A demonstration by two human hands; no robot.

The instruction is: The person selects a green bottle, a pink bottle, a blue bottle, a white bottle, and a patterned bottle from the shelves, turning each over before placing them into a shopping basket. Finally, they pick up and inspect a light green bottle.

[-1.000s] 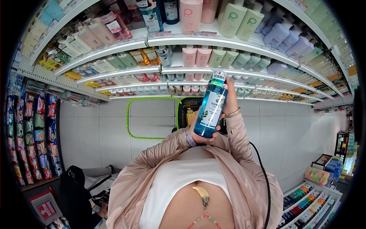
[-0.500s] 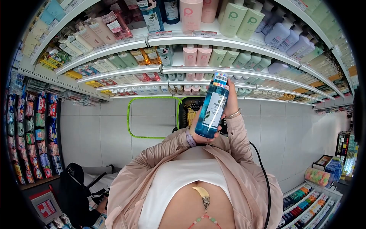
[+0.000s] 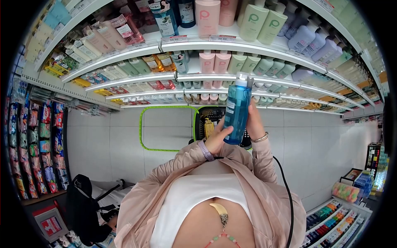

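A blue see-through bottle (image 3: 237, 115) with a clear cap is held in front of my chest, tilted slightly, its cap end toward the shelves. Small pale labels show on its left side. My left hand (image 3: 217, 137) grips the bottle's lower left, the thumb lying across it. Against its right side rests my right hand (image 3: 253, 122), fingers partly hidden behind it. Beneath the bottle is a black shopping basket (image 3: 201, 131) with a yellow item (image 3: 209, 126) in it.
Curved shelves (image 3: 198, 77) of pink, green, lilac and blue bottles span the front. A green-rimmed frame (image 3: 142, 128) adjoins the basket. Hanging packets (image 3: 43, 142) line the left. Another person (image 3: 84, 211) in black is at the lower left. A product rack (image 3: 331, 223) stands lower right.
The bottle has been turned, so its large white front label no longer shows. My right hand has moved down from near the cap to the bottle's side.
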